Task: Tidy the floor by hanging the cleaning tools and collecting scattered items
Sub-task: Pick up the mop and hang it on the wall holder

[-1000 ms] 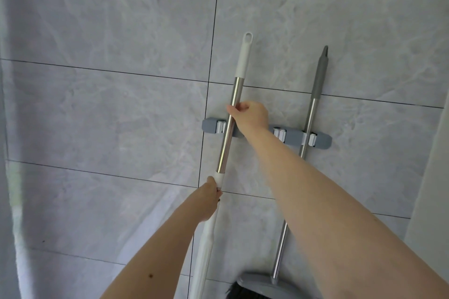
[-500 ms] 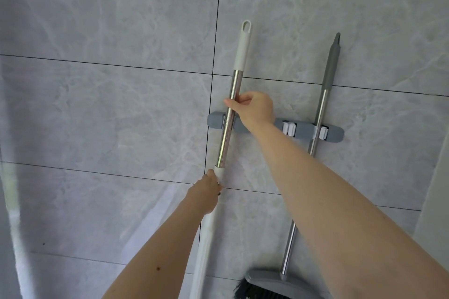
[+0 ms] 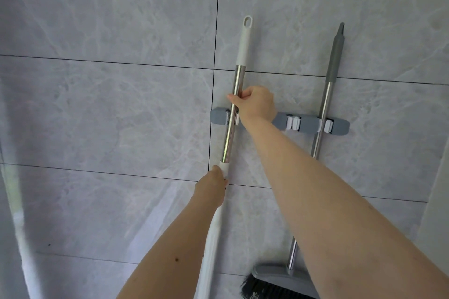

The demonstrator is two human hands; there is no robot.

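Observation:
A long pole with a white top grip, steel middle and white lower section (image 3: 229,138) stands upright against the tiled wall, its steel part lying in the leftmost clip of a grey wall rack (image 3: 308,123). My right hand (image 3: 255,104) grips the steel part just above the rack. My left hand (image 3: 213,187) holds the white lower section below. A grey-handled broom (image 3: 322,114) hangs in the rack's right clip, its dark bristles at the bottom edge. The pole's lower end is out of view.
The wall is grey marble-look tile (image 3: 121,109) with dark grout lines. The rack's middle clip (image 3: 292,122) holds nothing. A pale wall edge (image 3: 437,201) stands at the far right, and a light strip runs down the left side.
The pole has moved slightly up and into the left clip. My right hand slid a little higher on the steel part. My left hand keeps its hold lower down.

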